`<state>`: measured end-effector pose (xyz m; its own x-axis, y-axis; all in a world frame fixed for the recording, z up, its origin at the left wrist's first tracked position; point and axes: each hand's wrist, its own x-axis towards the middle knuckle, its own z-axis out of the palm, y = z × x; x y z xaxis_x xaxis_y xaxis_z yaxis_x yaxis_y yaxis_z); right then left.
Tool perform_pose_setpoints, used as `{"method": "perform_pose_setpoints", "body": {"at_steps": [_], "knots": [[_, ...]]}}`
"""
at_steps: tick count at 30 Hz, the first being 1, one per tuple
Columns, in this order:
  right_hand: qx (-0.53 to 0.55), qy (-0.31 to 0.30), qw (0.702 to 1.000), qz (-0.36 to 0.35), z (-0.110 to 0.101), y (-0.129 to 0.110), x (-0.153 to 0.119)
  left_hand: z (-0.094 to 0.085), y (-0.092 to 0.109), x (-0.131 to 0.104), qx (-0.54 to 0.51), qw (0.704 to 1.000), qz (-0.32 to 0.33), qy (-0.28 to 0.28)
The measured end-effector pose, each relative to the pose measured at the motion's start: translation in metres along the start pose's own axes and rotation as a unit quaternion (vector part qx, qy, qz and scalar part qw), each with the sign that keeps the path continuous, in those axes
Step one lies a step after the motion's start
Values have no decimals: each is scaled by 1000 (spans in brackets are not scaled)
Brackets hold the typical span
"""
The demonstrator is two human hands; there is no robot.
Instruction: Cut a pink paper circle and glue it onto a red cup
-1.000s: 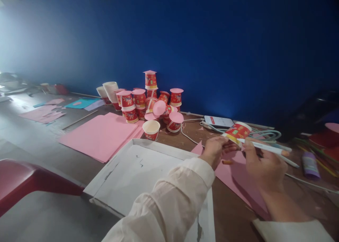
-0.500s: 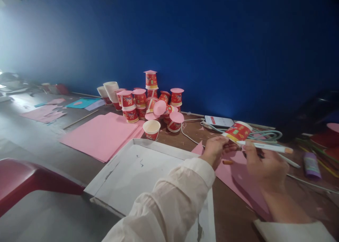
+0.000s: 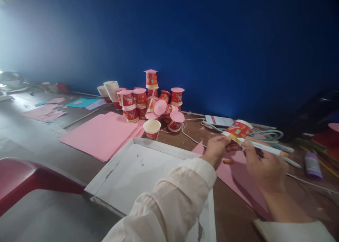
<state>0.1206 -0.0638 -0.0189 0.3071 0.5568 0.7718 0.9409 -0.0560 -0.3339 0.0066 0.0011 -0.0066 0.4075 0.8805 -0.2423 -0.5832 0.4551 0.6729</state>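
A red printed paper cup [image 3: 237, 129] lies tilted between my hands, its white end pointing up and away. My left hand [image 3: 217, 148] grips it by the near rim, which has a yellow band. In my right hand [image 3: 266, 166] is a white marker [image 3: 267, 148] with an orange end, its tip against the cup near that band. Under both hands lies a pink paper sheet [image 3: 238, 178], with a small orange-brown marker cap [image 3: 228, 162] on it. The fingers of my left hand are partly hidden behind the cup.
Red cups topped with pink paper discs [image 3: 177, 116] are piled by the blue wall. An upright cup [image 3: 152, 129], a pink paper stack [image 3: 103, 134] and a white tray [image 3: 137, 140] lie to the left. A phone [image 3: 219, 121], cables and a purple glue stick [image 3: 313, 165] are nearby.
The cup has turned a little in my left hand, so its green mark shows on another spot. The marker's rear end has dipped slightly.
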Motion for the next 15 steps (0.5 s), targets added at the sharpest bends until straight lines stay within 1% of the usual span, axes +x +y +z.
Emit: {"method": "perform_pose_setpoints", "body": {"at_steps": [3,8,12,15], "knots": [[5,-5,1000,-9,0,-1,1,-2,0,1,7,1000,2,0],[15,-2,1000,-17,1,-2,1,-3,2,-2,30,999,-13,-10],[14,15,1000,-14,3,0,0,-2,1,-3,16,1000,0,-16],[29,9,999,-23,3,0,0,-1,1,-3,9,1000,0,-10]]}}
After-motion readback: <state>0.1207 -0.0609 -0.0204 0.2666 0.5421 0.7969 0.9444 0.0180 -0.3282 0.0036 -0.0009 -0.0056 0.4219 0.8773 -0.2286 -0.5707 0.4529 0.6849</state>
